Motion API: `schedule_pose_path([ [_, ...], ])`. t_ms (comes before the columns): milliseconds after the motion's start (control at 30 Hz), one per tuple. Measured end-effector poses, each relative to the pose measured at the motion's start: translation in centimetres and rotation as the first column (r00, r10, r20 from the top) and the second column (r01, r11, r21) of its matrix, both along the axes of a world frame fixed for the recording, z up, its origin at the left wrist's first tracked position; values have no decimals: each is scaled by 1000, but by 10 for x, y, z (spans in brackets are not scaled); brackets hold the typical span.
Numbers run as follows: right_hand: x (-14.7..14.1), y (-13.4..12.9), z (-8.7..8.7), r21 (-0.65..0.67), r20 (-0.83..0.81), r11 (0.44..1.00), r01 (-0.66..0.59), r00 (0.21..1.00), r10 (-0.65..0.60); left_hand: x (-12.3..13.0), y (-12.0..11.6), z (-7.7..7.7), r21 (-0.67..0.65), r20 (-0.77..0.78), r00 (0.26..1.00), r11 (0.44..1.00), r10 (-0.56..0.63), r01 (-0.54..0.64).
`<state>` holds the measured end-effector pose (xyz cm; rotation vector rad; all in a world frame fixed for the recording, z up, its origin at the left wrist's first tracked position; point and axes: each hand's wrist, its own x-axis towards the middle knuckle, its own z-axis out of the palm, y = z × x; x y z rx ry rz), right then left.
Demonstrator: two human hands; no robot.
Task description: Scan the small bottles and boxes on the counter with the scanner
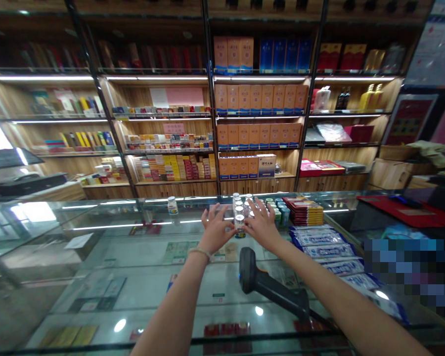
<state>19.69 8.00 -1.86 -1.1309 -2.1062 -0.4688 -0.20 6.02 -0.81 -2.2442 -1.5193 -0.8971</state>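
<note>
Several small white-capped bottles (239,221) stand grouped upright on the glass counter (144,267), partly covered by my hands. My left hand (217,230) is at their left side, fingers spread and thumb reaching to the front bottle. From the right, my right hand (261,225) comes over the group, fingers apart, its thumb near that same bottle. Whether either thumb presses on it I cannot tell. One similar bottle (172,205) stands alone further left. Closer to me, a black handheld barcode scanner (270,287) lies on the glass between my forearms.
Right of the bottles are green and blue small cans (283,213), a stack of red and yellow packets (303,211) and a row of blue and white packets (330,249). A red mat (408,210) lies at the far right. Shelves of boxed goods (259,136) rise behind the counter.
</note>
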Motion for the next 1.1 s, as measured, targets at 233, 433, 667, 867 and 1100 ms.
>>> schedule_pose_path([
  [233,0,0,-6,51,14,999,6,1000,-6,1,0,-3,-12,-25,1000,1000,16,-16],
  [433,7,-3,-5,82,-16,996,23,1000,-21,-7,-2,4,66,16,992,990,124,-125],
  [667,10,-5,-10,90,8,996,5,1000,-6,-12,2,-5,107,-104,994,994,18,-7],
  [867,6,-4,-13,85,-1,996,-4,1000,4,-7,2,-12,102,-92,995,995,23,-13],
  [1100,4,-2,-13,87,-14,996,8,1000,-7,-2,0,-12,83,-73,996,995,57,-51],
])
